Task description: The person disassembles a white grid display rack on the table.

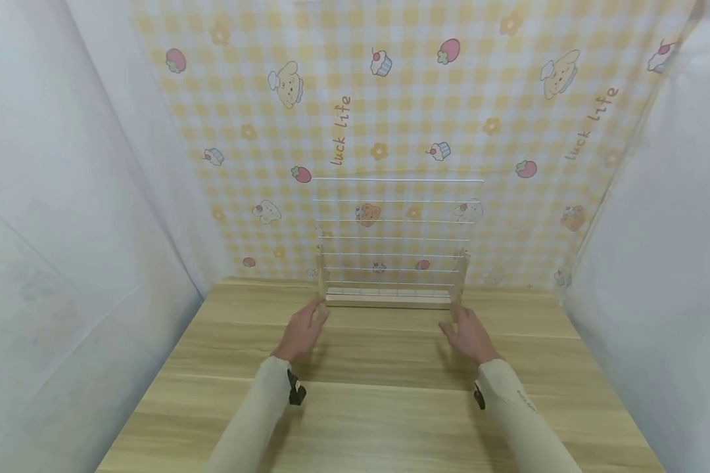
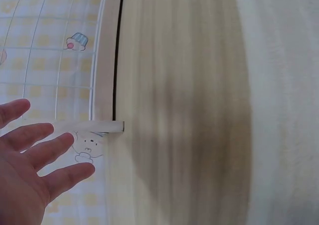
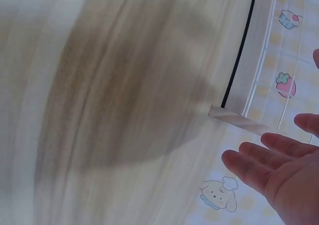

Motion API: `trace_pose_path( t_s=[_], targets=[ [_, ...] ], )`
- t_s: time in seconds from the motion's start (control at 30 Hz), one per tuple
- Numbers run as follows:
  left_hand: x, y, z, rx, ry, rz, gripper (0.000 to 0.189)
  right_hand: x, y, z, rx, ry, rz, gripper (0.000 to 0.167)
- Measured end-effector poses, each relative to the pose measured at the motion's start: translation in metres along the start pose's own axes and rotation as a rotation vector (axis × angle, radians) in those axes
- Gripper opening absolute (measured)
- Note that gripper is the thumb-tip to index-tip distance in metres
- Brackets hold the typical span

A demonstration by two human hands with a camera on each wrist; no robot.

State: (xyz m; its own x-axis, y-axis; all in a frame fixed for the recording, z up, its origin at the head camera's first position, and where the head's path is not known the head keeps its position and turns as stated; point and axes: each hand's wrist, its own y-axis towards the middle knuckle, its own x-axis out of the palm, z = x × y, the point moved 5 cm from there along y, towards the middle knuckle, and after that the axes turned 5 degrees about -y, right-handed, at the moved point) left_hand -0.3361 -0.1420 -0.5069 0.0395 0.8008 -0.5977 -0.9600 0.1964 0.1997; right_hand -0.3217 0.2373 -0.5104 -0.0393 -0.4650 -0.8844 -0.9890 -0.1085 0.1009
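Note:
A white wire grid rack [image 1: 390,238] stands upright in a pale wooden base [image 1: 388,303] at the back of the table. In the head view, my left hand [image 1: 303,328] is beside the base's left end, fingertips right at its upright post. My right hand [image 1: 469,334] is at the right end in a mirrored pose. The left wrist view has my left hand [image 2: 37,167] with fingers spread and straight, near the wooden post end [image 2: 115,126]. Likewise, my right hand [image 3: 284,167] shows extended fingers near the other post end [image 3: 219,112]. Neither palm holds anything.
The wood-grain table [image 1: 384,407] spreads in front of the rack. Behind it hangs a yellow checked sheet [image 1: 414,112] printed with cupcakes and strawberries. White walls of sheeting rise at the left [image 1: 83,230] and right [image 1: 674,249]. Dark wrist cameras [image 1: 296,387] sit on the pale sleeves.

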Motion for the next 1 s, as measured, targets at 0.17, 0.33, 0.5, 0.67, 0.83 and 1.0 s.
trace_pose_path(
  t_s=[0.17,0.33,0.5,0.67,0.83,1.0],
  targets=[
    [-0.008,0.008,0.003,0.001,-0.005,0.031,0.053,-0.011,0.008,0.0,-0.022,0.004,0.042,0.067],
    [-0.014,0.016,0.006,-0.022,-0.027,0.03,0.054,-0.02,0.017,0.004,-0.006,0.042,0.048,0.064],
    [-0.021,0.024,0.007,-0.026,-0.033,0.043,0.051,-0.031,0.024,0.005,-0.011,0.061,0.063,0.064],
    [-0.026,0.033,0.01,-0.043,-0.073,0.046,0.052,-0.043,0.029,0.002,-0.024,0.084,0.088,0.064],
    [-0.028,0.044,0.017,-0.046,-0.107,0.039,0.058,-0.051,0.033,0.001,0.002,0.1,0.066,0.066],
    [-0.034,0.054,0.025,-0.054,-0.105,0.049,0.071,-0.064,0.043,-0.005,0.003,0.096,0.074,0.068]
  ],
)
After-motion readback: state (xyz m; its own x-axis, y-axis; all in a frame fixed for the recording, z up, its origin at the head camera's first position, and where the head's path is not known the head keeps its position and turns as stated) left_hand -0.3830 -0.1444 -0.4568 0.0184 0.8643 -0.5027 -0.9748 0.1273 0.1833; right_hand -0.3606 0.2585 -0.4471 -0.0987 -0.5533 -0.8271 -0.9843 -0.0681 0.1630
